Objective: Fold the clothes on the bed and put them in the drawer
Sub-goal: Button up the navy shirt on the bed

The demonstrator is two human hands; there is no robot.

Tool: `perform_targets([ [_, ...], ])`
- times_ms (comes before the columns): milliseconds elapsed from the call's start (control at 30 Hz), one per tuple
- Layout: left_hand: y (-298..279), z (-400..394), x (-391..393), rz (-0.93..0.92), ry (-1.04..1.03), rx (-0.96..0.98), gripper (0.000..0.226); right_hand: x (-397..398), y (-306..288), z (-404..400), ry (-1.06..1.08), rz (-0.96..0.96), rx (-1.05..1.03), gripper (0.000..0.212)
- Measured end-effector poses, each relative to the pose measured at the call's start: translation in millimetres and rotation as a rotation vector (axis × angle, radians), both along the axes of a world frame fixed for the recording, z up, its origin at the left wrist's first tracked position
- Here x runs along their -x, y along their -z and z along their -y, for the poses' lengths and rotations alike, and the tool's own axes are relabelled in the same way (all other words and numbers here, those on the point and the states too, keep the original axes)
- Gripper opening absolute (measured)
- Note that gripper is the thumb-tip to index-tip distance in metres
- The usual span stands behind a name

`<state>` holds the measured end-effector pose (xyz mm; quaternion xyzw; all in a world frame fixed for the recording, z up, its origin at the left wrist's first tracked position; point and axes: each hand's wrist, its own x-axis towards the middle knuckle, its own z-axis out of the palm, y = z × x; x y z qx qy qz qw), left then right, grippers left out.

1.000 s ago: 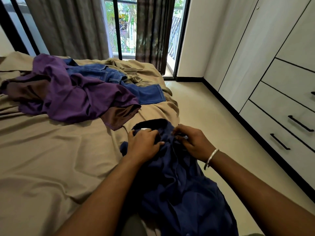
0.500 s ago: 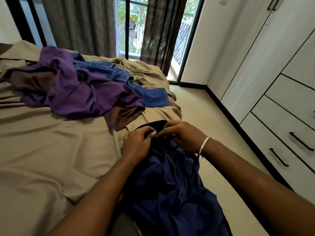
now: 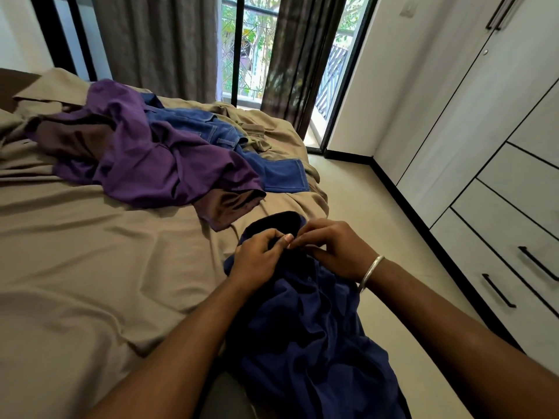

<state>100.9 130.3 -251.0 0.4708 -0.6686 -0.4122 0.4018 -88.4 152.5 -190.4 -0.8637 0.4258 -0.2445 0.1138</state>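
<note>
A dark navy shirt (image 3: 305,322) hangs over the bed's near right corner, its collar end up on the mattress. My left hand (image 3: 257,258) pinches the shirt's front just below the collar. My right hand (image 3: 335,249), with a silver bangle on the wrist, pinches the same spot, fingertips touching the left hand's. A purple garment (image 3: 151,158) lies crumpled further back on the bed (image 3: 75,267), over blue jeans (image 3: 272,170). White drawers (image 3: 496,246) with black handles stand shut at the right.
A brown cloth (image 3: 230,204) pokes out under the purple garment. Tan floor (image 3: 402,237) runs between bed and wardrobe (image 3: 453,116). Grey curtains (image 3: 157,43) and a glass balcony door (image 3: 248,49) are at the back.
My hands have drawn together near the shirt's collar, and my fingertips now meet. The view has tilted up a little.
</note>
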Motion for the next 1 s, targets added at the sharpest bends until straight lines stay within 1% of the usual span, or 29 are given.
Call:
perform_targets([
  [100,1,-2,1,-0.071,0.026,-0.036,0.045,0,2,-3,0.033,-0.055,0.079,0.019],
  [200,2,-3,2,-0.167,0.057,-0.073,0.045,0,6,-6,0.088,-0.041,0.138,0.015],
  [233,3,-3,2,-0.183,0.063,-0.079,0.044,0,8,-7,0.091,-0.042,0.157,0.017],
  [300,4,-4,2,-0.176,0.079,-0.084,0.036,2,12,-8,0.082,-0.061,0.183,0.020],
  [367,6,-3,2,-0.160,0.102,-0.109,0.023,3,16,-10,0.074,-0.063,0.196,0.019],
  [433,8,-3,1,-0.143,0.119,-0.129,0.020,4,21,-14,0.066,-0.048,0.209,0.019],
  [533,6,-5,1,-0.070,0.160,-0.121,0.019,6,29,-21,0.055,-0.059,0.269,0.018],
  [667,4,-14,5,0.099,0.176,-0.093,0.016,12,42,-35,0.089,-0.063,0.321,0.019],
  [767,8,-18,10,0.185,0.186,-0.114,0.022,13,52,-47,0.152,-0.038,0.317,0.018],
  [867,5,-26,15,0.226,0.240,-0.145,0.040,17,60,-55,0.249,0.004,0.271,0.019],
  [900,2,-30,18,0.285,0.263,-0.129,0.044,19,63,-58,0.274,0.014,0.239,0.020],
  [967,-1,-36,22,0.439,0.286,-0.038,0.038,24,69,-63,0.301,0.017,0.187,0.022],
  [1000,-2,-38,24,0.476,0.288,-0.010,0.034,26,72,-66,0.305,0.016,0.170,0.022],
])
